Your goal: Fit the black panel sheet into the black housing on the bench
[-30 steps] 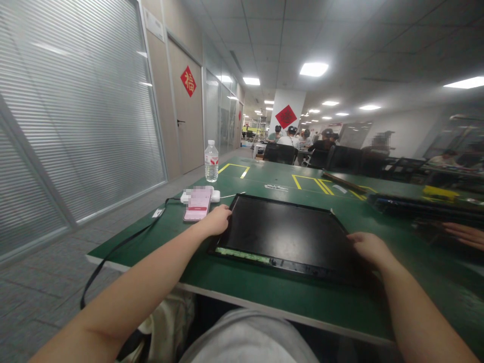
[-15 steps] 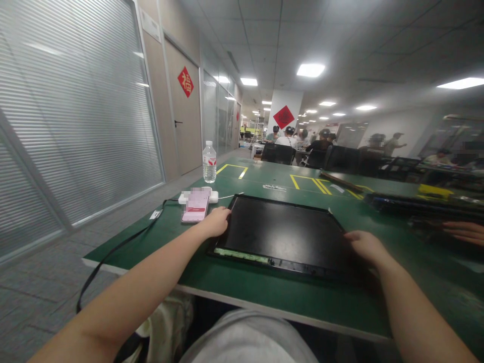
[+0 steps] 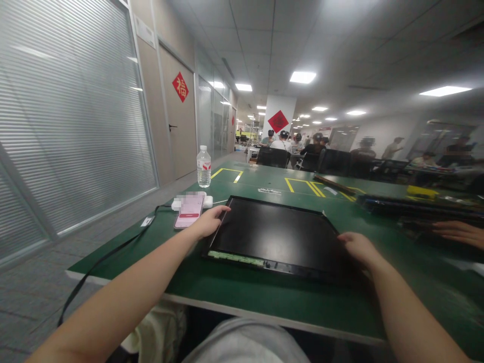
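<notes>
A black flat panel (image 3: 280, 234) lies on the green table (image 3: 242, 290), with a pale green strip (image 3: 234, 258) along its near left edge. My left hand (image 3: 209, 221) is at the panel's left edge, its thumb and fingers around the rim. On the opposite side my right hand (image 3: 357, 246) grips the right edge, fingers bent and partly hidden under it. Beside my left hand rests a phone (image 3: 189, 212) with a lit pink screen, against a white object (image 3: 207, 201).
A water bottle (image 3: 203, 167) stands behind the phone. Dark long parts (image 3: 412, 207) and a yellow object (image 3: 421, 192) lie at the right, near another person's hand (image 3: 459, 233). A black strap (image 3: 109, 254) hangs over the left table edge. People sit at tables farther back.
The view has turned slightly, so most things appear farther left and a little lower. My left index finger now reaches out more along the panel's edge.
</notes>
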Tool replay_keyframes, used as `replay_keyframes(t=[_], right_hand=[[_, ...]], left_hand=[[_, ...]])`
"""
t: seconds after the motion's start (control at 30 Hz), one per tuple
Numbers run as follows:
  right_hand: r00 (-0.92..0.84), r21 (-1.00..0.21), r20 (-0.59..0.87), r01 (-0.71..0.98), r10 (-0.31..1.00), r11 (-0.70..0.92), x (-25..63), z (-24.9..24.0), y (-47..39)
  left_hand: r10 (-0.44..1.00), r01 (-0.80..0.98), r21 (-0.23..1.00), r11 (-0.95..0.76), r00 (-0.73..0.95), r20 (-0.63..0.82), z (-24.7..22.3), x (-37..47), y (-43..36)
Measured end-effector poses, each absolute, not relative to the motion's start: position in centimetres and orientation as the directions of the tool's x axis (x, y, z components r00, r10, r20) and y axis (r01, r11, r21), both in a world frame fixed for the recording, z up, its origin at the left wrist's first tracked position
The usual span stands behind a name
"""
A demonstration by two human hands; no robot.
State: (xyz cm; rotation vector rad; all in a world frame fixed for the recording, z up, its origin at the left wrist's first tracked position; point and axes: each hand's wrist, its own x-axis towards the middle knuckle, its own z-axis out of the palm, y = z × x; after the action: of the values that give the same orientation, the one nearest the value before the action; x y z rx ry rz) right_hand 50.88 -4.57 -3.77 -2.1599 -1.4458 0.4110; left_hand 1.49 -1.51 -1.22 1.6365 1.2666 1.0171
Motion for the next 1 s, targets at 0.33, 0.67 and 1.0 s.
replay_keyframes(t=[0.33,0.67,1.0], right_hand=[[0.417,-0.581,0.017,0.744,0.909,-0.330,51.2,-4.2,-4.4],[0.391,-0.577,-0.018,0.748,0.920,-0.329,51.4,-4.1,-4.3],[0.390,-0.548,-0.006,0.769,0.921,-0.330,51.5,-4.0,-4.3]], left_hand=[[0.997,-0.116,0.991,0.065,-0.023,-0.068,0.2,2.7,-2.2],[0.988,-0.341,0.930,0.138,-0.016,-0.152,-0.1,3.1,-1.7],[0.986,-0.343,0.926,0.158,0.012,-0.164,-0.1,3.0,-2.0]])
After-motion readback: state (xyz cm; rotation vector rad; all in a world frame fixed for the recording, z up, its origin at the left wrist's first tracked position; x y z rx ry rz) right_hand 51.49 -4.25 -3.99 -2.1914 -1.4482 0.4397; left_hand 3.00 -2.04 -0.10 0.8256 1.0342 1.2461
